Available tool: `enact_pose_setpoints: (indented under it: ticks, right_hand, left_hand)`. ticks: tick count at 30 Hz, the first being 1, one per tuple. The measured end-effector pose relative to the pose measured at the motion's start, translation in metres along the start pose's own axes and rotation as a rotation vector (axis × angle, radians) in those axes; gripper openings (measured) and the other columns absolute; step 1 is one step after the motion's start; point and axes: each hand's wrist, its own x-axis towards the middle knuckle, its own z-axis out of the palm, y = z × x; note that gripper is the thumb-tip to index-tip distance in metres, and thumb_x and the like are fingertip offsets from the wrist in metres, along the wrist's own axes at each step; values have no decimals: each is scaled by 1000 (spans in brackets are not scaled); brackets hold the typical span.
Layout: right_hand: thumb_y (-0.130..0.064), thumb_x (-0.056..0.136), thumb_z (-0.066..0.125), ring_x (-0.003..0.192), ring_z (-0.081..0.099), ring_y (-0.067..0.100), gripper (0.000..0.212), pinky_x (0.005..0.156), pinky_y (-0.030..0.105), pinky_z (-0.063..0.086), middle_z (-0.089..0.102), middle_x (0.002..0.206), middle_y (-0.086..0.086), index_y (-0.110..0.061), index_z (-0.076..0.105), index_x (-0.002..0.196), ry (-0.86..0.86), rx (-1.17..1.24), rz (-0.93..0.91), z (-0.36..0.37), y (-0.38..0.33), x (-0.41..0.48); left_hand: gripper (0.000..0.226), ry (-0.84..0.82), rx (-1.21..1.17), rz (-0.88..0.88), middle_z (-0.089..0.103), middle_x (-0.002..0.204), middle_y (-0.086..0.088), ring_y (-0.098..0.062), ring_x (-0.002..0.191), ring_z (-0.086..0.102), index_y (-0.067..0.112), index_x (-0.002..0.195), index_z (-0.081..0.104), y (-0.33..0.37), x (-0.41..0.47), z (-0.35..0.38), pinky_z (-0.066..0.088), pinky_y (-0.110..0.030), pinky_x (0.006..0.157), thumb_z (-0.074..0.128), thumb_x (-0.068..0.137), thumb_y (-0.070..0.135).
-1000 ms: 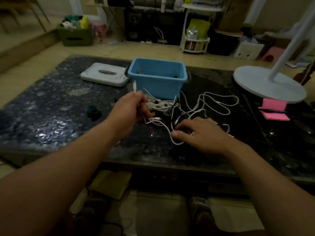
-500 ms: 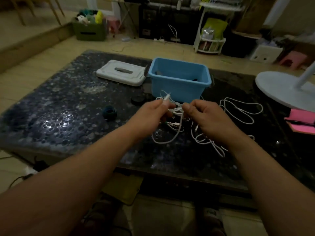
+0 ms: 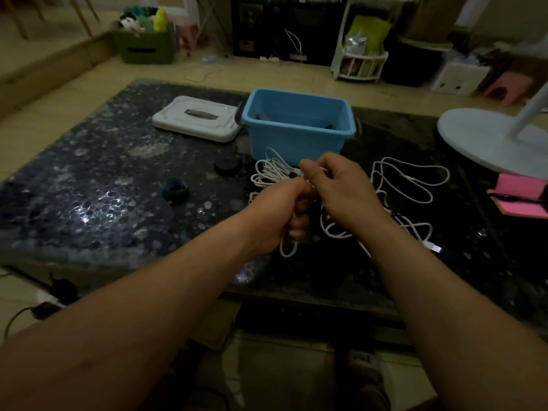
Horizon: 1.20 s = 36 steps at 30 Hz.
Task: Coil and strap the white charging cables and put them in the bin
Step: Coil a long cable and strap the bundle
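Note:
My left hand [image 3: 284, 215] grips a white charging cable whose loop [image 3: 288, 247] hangs below the curled fingers. My right hand [image 3: 338, 188] pinches the same cable just above the left hand, fingertips meeting the left thumb. A bundled white cable [image 3: 268, 172] lies behind the hands, in front of the blue bin [image 3: 299, 126]. More loose white cables [image 3: 409, 182] sprawl on the dark table to the right, one ending in a plug [image 3: 433, 247]. The bin stands open with dark items inside.
The bin's white lid [image 3: 197, 120] lies left of it. A dark strap roll [image 3: 226, 167] and a blue-green strap roll [image 3: 175, 189] sit on the speckled table [image 3: 89, 188]. A white fan base [image 3: 489, 143] and pink notepad [image 3: 522, 194] occupy the right side.
Both hands have come together over the cable; the right hand rose from the table pile to meet the left, and a loop now hangs under the left hand.

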Motion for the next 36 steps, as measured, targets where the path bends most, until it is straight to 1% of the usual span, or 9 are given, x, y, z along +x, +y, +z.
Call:
enact_pose_setpoints:
  ticks: [2,7,10,13,18,21,27,32,36]
  right_hand:
    - [-51,102,61,64,53,5,39,58,28,39,61,73,-5,-17,62,84,10,-53,-27,-11,3,-2]
    - [-43,107,54,73,59,10,33,60,31,39,63,77,-7,-21,62,84,-108,-274,-11,-55,21,-10]
    - [-36,106,57,77,61,8,26,61,28,41,66,80,-8,-22,68,88,-7,-182,42,-67,24,-11]
    - [-35,106,57,77,60,6,23,61,28,39,64,80,-9,-22,65,89,151,-106,26,-50,10,-15]
    - [-44,105,57,76,62,5,15,66,31,48,66,84,-18,-32,66,102,-62,-216,-148,-6,-9,-40]
    - [-45,103,58,75,56,-3,10,62,21,42,58,82,-27,-42,64,111,-128,-255,-180,-4,-11,-45]
    - [-47,103,58,79,64,14,15,70,37,51,67,86,-13,-37,52,93,-211,-343,-183,-2,-8,-41]
    - [-51,103,56,77,61,10,28,72,38,50,65,80,-9,-26,59,90,-391,-364,-73,-11,19,-32]
    - [-49,102,60,78,63,4,21,78,44,56,69,82,-10,-32,64,91,-366,-337,-6,-22,35,-23]
  left_hand:
    - [29,54,57,63,28,61,4,-10,45,20,23,81,45,1,2,4,14,-18,39,42,109,27]
    - [32,214,-33,167,24,60,4,-9,44,16,24,77,43,34,-1,-10,11,-18,37,42,109,27]
    - [30,282,-82,151,24,62,3,-11,48,17,23,77,43,46,-5,-16,10,-25,41,44,107,25]
    - [34,251,-158,127,28,63,3,-13,51,26,24,78,44,35,-3,-5,24,-28,47,50,108,39]
    - [41,187,-216,169,49,72,-1,-14,61,50,15,102,65,7,6,-7,44,-29,57,63,98,56]
    - [36,237,-236,182,61,79,-7,-19,65,63,6,114,61,6,14,-13,54,-31,57,63,103,41]
    - [14,165,-396,170,49,66,-2,-18,60,55,11,102,53,22,19,-15,55,-34,64,46,111,19]
    - [33,215,-626,195,26,58,7,-7,44,24,21,77,44,48,23,-61,26,-18,37,43,110,22]
    - [29,356,-464,209,30,60,6,-6,43,22,22,79,44,58,17,-88,16,-19,34,45,107,18]
